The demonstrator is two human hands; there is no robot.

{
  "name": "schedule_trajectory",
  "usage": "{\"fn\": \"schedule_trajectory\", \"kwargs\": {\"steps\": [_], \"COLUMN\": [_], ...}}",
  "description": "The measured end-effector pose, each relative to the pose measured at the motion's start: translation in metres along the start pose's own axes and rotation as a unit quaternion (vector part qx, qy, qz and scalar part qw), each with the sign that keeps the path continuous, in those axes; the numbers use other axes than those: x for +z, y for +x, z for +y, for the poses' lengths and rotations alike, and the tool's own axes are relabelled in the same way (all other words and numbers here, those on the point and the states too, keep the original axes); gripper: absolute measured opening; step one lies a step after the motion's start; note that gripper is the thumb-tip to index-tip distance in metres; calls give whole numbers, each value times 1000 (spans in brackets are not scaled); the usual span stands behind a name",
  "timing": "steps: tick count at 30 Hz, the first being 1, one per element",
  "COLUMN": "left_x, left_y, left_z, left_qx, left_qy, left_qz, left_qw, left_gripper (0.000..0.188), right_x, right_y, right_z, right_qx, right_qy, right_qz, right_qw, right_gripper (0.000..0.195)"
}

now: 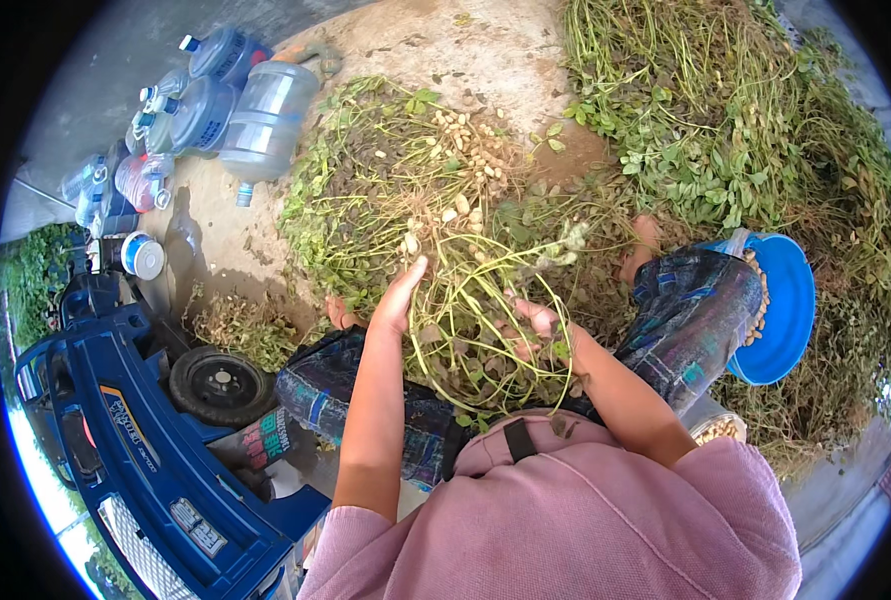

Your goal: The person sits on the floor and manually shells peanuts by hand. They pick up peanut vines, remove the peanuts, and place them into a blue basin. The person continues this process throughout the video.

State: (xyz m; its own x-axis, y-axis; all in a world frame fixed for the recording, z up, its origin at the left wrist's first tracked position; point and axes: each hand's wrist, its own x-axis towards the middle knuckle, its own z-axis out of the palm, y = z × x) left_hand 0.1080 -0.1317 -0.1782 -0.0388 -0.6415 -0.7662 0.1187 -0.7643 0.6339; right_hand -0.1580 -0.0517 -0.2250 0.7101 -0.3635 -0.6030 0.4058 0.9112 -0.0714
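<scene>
Between my hands, above my lap, is a bunch of peanut plants (483, 322) with long green stems, dried leaves and peanut pods at its far end. My left hand (399, 296) lies along the bunch's left side, fingers pointing away from me. On the right, my right hand (531, 322) reaches in among the stems, which partly cover its fingers. Beyond the bunch lies a heap of pulled peanut plants (355, 172), with a cluster of unshelled peanuts (464, 139) still on the roots. A blue plastic basin (787, 307) holding peanuts stands beside my right knee.
A tall pile of peanut vines (700, 127) fills the right side. Large plastic water bottles (269, 120) lie at the upper left. A blue motor vehicle (160, 435) with a black wheel (222, 379) stands at the left. A pale bucket (727, 420) with peanuts is behind my right leg.
</scene>
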Motion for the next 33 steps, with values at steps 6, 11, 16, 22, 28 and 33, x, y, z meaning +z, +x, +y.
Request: {"fn": "schedule_trajectory", "kwargs": {"steps": [6, 11, 16, 22, 28, 33], "left_x": [19, 16, 45, 48, 66, 66], "left_y": [-32, -27, -18, -36, -58, -64], "left_z": [16, 12, -9, 8, 29, 46], "left_qx": [-19, -66, -97, 94, 80, 115], "left_qy": [-55, -87, -15, 150, -55, -45], "left_qz": [-56, -190, -24, 20, -32, -64], "left_qw": [997, 976, 995, 984, 995, 990], "left_gripper": [90, 99, 69, 51, 47, 45], "right_x": [40, -10, -11, -11, 29, 12], "right_y": [-31, -11, 12, -1, -14, -13], "right_z": [-6, -13, -8, -37, -42, -53], "right_qx": [15, -71, -200, -349, -184, -242], "right_qy": [-44, -57, -134, -44, -61, 9], "right_qz": [66, -1, 114, 37, 41, 150], "right_qw": [997, 996, 964, 935, 980, 958], "right_gripper": [58, 68, 82, 33, 28, 27]}}
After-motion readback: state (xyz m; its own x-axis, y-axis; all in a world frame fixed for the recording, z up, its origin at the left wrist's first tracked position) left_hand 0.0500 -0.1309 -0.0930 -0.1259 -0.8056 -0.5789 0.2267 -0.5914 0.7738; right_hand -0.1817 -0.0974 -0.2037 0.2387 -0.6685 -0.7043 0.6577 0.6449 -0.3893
